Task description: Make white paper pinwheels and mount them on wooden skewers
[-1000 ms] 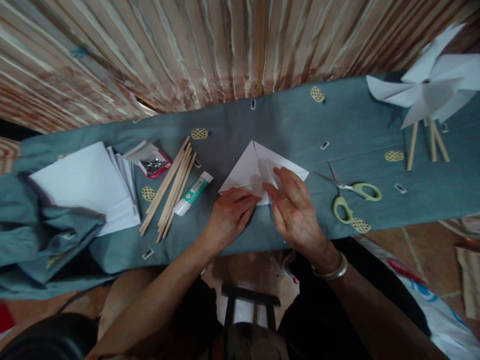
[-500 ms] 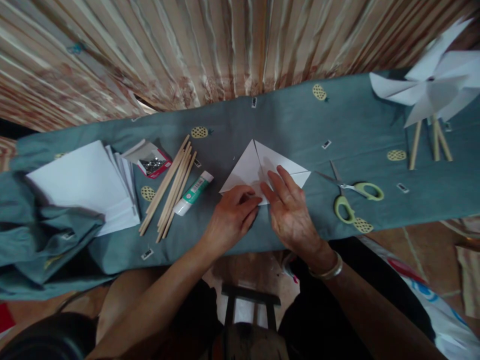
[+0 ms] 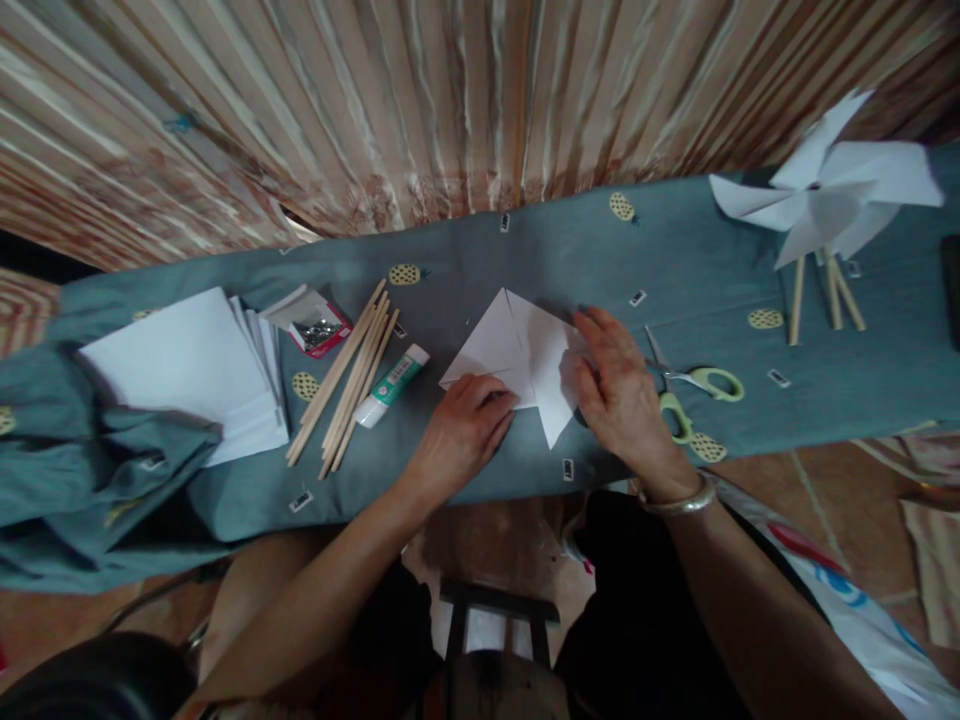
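Observation:
A square of white paper (image 3: 487, 345) with slits cut from its corners lies turned like a diamond on the cloth. My left hand (image 3: 466, 420) has its fingers bent together on the lower left edge, holding the sheet down. At the right side my right hand (image 3: 619, 385) grips the paper between thumb and fingers, and the right-hand part is bent over with a point sticking out toward me. The exact pinch of both hands is partly hidden. Green-handled scissors (image 3: 679, 378) lie open just beyond my right hand. A glue stick (image 3: 392, 386) is left of my left hand.
Several wooden sticks (image 3: 349, 375) lie beside a small red-and-white box of metal pins (image 3: 319, 325). A stack of white paper (image 3: 180, 370) rests at the left, near the bunched tablecloth (image 3: 97, 490). White paper pinwheels (image 3: 825, 195) on sticks lie at the far right.
My right hand has moved right and taken hold of the paper's right side, which is now bent over instead of flat. My left hand stays put on the sheet. The view has shifted slightly.

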Action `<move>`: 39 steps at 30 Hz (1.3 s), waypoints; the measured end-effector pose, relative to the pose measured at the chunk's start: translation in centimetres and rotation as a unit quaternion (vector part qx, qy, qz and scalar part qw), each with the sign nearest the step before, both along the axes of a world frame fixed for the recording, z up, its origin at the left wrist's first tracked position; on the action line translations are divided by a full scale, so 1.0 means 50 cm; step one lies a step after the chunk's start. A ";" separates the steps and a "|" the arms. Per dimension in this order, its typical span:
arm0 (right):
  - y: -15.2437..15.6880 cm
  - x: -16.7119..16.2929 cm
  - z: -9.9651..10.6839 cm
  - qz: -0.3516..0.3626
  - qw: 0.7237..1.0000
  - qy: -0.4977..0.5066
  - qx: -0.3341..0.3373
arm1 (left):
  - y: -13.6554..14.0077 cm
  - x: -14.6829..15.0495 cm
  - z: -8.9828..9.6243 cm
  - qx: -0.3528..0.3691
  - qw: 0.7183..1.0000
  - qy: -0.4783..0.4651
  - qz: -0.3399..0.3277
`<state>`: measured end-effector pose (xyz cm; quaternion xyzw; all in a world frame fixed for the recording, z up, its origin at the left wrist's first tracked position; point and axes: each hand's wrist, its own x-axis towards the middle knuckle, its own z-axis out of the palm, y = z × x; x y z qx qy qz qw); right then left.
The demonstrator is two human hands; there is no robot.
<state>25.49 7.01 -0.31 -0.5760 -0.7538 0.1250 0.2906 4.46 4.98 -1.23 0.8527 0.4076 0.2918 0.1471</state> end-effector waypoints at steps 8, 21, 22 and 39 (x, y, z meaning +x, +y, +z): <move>0.022 0.029 0.014 -0.021 0.999 -0.039 0.003 | 0.007 -0.014 0.007 0.013 1.000 0.013 0.000; -0.049 0.026 0.029 -0.099 0.967 0.136 -0.189 | -0.016 -0.031 0.032 0.063 0.997 0.035 0.035; -0.055 0.025 0.027 -0.107 0.962 0.153 -0.201 | -0.025 -0.023 0.033 0.068 0.997 0.041 0.010; -0.082 0.050 0.024 0.028 0.995 0.083 -0.044 | -0.059 0.009 0.019 0.064 0.995 0.076 -0.004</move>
